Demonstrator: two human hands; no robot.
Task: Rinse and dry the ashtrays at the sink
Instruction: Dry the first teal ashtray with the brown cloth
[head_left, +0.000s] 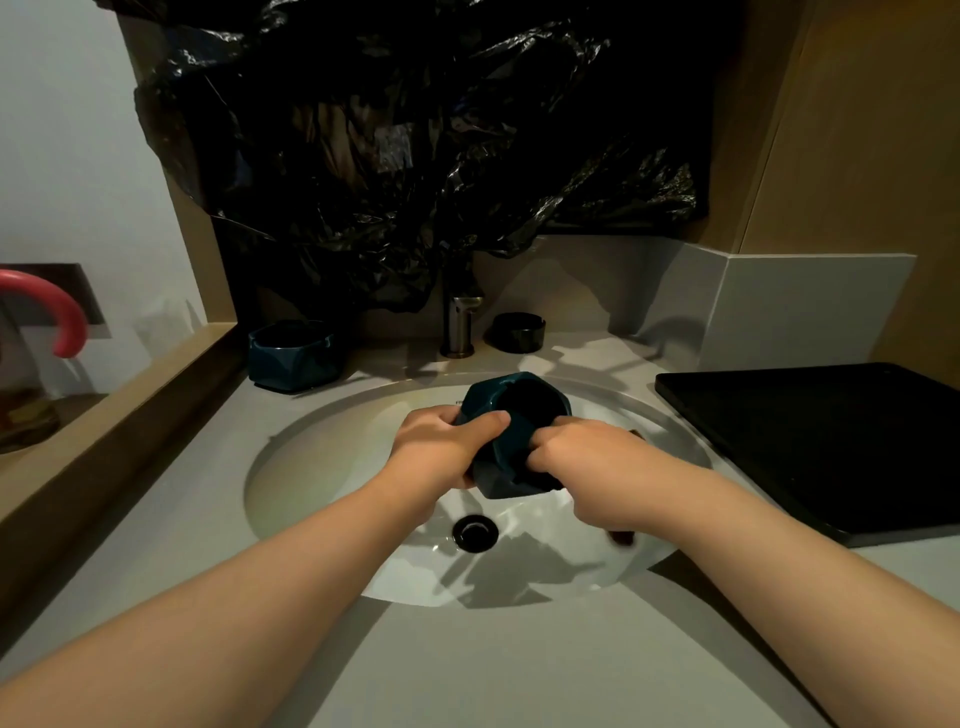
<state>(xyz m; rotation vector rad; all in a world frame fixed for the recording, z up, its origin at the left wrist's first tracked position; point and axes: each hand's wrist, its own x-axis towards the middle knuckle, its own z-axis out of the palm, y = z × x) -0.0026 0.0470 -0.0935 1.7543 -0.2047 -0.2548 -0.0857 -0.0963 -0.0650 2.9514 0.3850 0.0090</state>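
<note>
Held item: we note a teal ashtray (511, 415) at frame ctr, tilted, opening twd camera, above the sink basin (311, 452), up from the drain (475, 531).
L hand: left hand (441, 447) grips its left side, thumb laid across the rim.
R hand: right hand (592, 467) grips its lower-right edge, fingers curled; what lies under them we cannot tell.
Other ashtrays: second teal ashtray (293, 356) on counter (519, 675), left of faucet (460, 327); black round ashtray (518, 331) just right of it.
Surrounds: black tray (805, 441) at right edge; black plastic sheet (415, 156) across upper frame.
</note>
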